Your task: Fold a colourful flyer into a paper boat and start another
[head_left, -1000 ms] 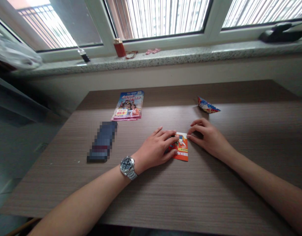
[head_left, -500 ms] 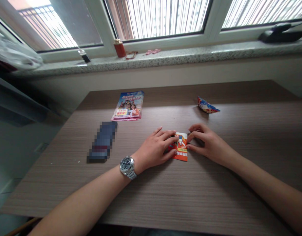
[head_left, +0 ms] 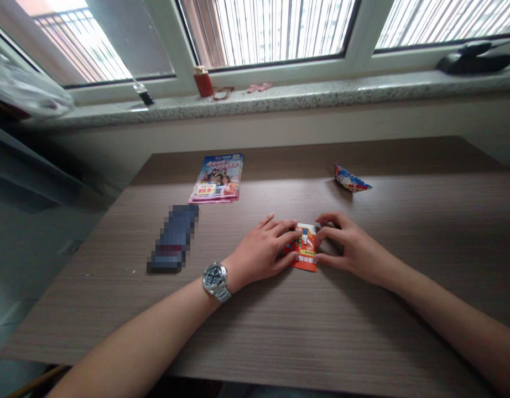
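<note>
A small folded paper leaflet, orange with a printed figure and text, lies on the table between my hands. My left hand rests over its left part, palm down with fingers spread, and hides that side. A steel wristwatch is on my left wrist. At the leaflet's right edge is my right hand, thumb and fingertips apart along the edge, with the fingers bent. Whether these fingertips lift the paper cannot be made out.
A folded paper boat stands beyond my right hand. Printed flyers lie stacked at the back left of the table, with a blurred dark phone-like object nearer. Several small things, including a red container, sit on the windowsill.
My right hand's thumb has slid slightly downward along the leaflet's right edge, widening the gap from its fingers. My left hand and the leaflet have stayed put.
</note>
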A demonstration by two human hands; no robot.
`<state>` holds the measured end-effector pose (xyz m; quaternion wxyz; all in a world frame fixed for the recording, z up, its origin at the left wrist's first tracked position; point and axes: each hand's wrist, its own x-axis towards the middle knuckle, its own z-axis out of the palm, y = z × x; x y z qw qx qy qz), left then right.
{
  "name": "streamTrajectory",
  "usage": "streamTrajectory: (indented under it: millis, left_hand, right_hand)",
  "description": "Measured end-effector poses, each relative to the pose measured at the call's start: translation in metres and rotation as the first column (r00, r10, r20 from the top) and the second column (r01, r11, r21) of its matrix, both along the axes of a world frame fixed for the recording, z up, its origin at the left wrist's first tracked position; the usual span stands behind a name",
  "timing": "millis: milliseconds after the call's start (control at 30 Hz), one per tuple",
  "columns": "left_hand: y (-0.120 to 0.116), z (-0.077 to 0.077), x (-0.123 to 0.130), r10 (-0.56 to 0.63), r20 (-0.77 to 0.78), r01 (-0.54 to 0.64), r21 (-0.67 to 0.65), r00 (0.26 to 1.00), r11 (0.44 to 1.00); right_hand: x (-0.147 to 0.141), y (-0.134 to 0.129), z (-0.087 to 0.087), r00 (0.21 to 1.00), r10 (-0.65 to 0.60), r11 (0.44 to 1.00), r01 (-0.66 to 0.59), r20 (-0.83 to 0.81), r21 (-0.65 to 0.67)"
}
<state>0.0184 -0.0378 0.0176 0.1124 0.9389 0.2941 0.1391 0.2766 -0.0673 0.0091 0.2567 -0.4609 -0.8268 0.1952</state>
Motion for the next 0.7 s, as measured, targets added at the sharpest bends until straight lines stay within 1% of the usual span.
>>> streamTrajectory:
  millis: [133,233,367,467,533,600,700]
  left_hand:
    - [0.000,0.000,0.000,-0.001,0.006,0.001,-0.005,1.000,1.000]
    - [0.000,0.000,-0.001,-0.002,-0.001,0.002,-0.011,1.000,1.000]
    - [0.001,0.001,-0.001,-0.008,-0.016,0.008,-0.015,1.000,1.000]
    - [0.001,0.001,-0.002,-0.018,-0.015,0.018,-0.005,1.000,1.000]
    - [0.002,0.000,-0.004,-0.022,-0.013,0.022,0.011,1.000,1.000]
    - [0.004,-0.001,-0.005,-0.021,-0.013,0.021,0.030,1.000,0.999]
    - [0.009,-0.004,-0.009,0.018,-0.015,-0.017,0.074,1.000,0.997]
  right_hand:
    - [-0.002,-0.008,0.005,0.997,0.039,0.999,-0.036,0.063,-0.038]
    - [-0.003,-0.011,0.006,0.995,0.044,0.998,-0.041,0.085,-0.039]
    - [-0.002,-0.010,0.008,0.995,0.058,0.998,-0.056,0.075,-0.023]
    - [0.001,-0.006,0.008,0.997,0.064,0.998,-0.064,0.036,-0.013]
    - [0.003,-0.002,0.005,0.997,0.075,0.997,-0.075,0.017,0.006]
    - [0.006,0.001,0.001,0.995,0.093,0.995,-0.094,0.037,0.039]
    - [0.007,0.004,-0.004,0.989,0.124,0.985,-0.133,0.081,0.109]
